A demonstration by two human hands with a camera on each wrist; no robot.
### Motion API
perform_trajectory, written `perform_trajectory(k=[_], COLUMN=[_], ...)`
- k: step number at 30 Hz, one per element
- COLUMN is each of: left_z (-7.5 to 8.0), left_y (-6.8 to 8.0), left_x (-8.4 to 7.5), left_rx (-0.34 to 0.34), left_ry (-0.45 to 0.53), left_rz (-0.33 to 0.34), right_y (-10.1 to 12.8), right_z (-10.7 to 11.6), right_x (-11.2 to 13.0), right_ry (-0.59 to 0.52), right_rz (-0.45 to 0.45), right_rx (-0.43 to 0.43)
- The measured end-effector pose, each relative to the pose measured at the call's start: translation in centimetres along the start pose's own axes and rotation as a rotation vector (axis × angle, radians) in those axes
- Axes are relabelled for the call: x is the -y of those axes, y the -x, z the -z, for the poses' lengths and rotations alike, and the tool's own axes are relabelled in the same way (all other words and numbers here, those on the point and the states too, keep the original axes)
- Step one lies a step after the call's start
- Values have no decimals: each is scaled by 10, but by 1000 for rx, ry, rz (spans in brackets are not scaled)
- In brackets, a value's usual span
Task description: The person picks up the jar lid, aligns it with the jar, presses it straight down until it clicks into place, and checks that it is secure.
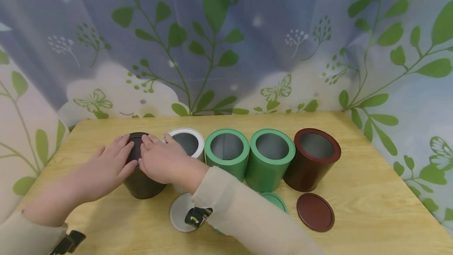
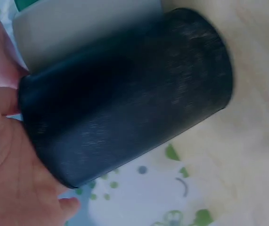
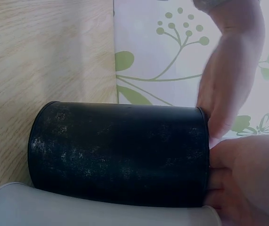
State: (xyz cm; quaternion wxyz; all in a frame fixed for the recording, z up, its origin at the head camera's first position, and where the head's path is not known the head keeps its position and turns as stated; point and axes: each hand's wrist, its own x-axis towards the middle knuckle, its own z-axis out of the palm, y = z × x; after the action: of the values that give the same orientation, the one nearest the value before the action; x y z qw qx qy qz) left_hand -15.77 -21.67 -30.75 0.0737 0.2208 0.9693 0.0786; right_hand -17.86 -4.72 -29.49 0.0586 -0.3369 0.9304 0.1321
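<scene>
While my left hand (image 1: 106, 168) and right hand (image 1: 162, 160) lie flat with straight fingers on its lid, the black can (image 1: 141, 184) stands at the left end. Next come the white can (image 1: 189, 143), two green cans (image 1: 247, 156), then the dark red can (image 1: 311, 160).

- Left hand (image 1: 107, 166): palm down, fingers straight and together, pointing forward-right; sleeved forearm
- Right hand (image 1: 161, 160): palm down, fingers extended, just beside left; forearm angled across
</scene>
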Motion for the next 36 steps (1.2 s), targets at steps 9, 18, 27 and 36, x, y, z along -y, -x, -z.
perform_trajectory(k=[9, 18, 27, 36], left_z=[-6, -6, -8, -9], left_y=[2, 1, 1, 0], left_x=[3, -4, -1, -6], left_rx=[-31, -44, -71, -87], left_ry=[41, -37, -17, -63], left_rz=[7, 49, 52, 84], right_y=[-1, 0, -1, -1], right_z=[-3, -2, -3, -6], right_x=[2, 2, 3, 2], right_ry=[-14, -1, -2, 2], right_rz=[-19, -22, -37, -51], right_rx=[-12, -20, -31, -36])
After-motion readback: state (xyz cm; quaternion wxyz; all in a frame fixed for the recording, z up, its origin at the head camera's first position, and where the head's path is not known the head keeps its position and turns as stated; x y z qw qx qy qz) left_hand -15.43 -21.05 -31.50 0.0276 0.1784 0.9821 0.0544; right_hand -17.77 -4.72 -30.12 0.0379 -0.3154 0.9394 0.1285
